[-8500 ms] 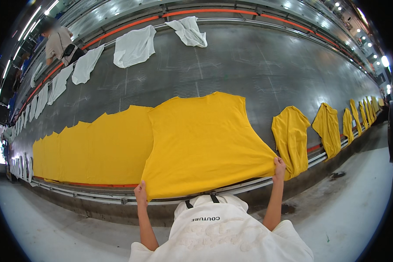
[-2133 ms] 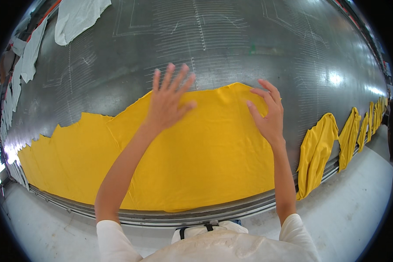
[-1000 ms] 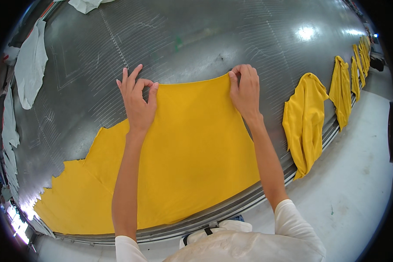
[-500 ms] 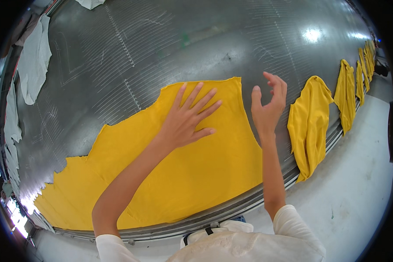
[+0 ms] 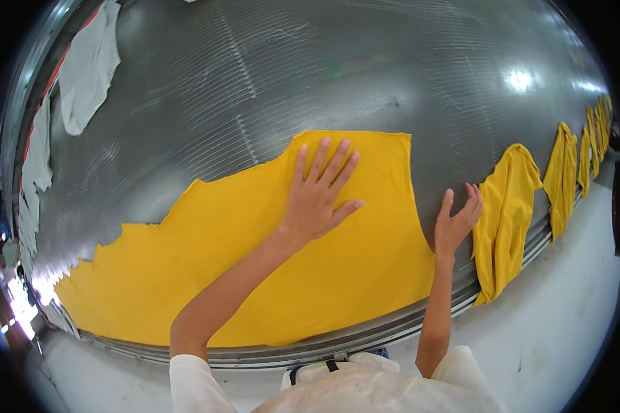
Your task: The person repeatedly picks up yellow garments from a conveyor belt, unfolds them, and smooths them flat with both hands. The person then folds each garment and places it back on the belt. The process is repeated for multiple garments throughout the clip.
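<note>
A large cut panel of yellow fabric lies spread on the dark grey table, its near edge along the table's front rail. My left hand rests flat on the panel's upper part, fingers spread and holding nothing. Off the panel's right edge is my right hand, fingers apart and a little curled, with nothing in it. Just right of that hand, a rumpled yellow fabric piece lies across the table edge; I cannot tell whether the fingertips touch it.
More yellow fabric pieces follow along the table edge at the right. White fabric pieces lie along the far left side. A metal rail borders the table's front, with a pale floor beyond.
My right hand has come down and rightward, nearer to the rumpled yellow piece. My left hand stays flat on the panel. The whole view has shifted slightly.
</note>
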Demonstrator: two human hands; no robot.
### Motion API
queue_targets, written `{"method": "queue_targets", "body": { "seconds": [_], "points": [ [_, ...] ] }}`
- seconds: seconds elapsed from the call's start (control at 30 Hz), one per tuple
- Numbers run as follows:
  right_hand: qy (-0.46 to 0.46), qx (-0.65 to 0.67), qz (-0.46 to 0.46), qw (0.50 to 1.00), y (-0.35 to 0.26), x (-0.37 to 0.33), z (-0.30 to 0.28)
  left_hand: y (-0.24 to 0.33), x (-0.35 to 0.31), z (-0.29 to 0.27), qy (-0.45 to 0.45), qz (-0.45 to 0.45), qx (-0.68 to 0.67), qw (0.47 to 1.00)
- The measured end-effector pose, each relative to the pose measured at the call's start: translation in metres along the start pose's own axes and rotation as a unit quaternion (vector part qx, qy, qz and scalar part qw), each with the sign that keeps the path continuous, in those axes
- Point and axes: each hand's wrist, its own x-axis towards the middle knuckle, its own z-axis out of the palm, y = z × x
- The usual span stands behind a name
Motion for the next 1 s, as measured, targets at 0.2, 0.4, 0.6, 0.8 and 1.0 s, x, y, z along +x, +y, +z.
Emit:
{"method": "queue_targets", "body": {
  "seconds": [0.2,0.4,0.6,0.8,1.0],
  "points": [
    [0.03,-0.021,-0.013,0.999,0.0,-0.005,0.012,-0.019,0.016,-0.012,0.042,0.004,-0.032,0.999],
    [0.041,-0.041,-0.019,0.998,-0.004,-0.005,0.015,-0.008,0.029,0.001,0.157,-0.115,-0.016,0.981],
    [-0.004,-0.017,0.024,1.0,-0.003,-0.001,0.003,-0.036,-0.062,-0.029,0.123,-0.124,-0.041,0.984],
    [0.016,0.154,-0.025,0.988,-0.109,0.011,-0.029,-0.109,-0.134,-0.076,0.197,-0.238,0.073,0.948],
    [-0.189,0.237,-0.277,0.912,-0.203,0.002,0.012,-0.117,-0.134,-0.095,0.221,-0.39,-0.045,0.893]
  ]
}}
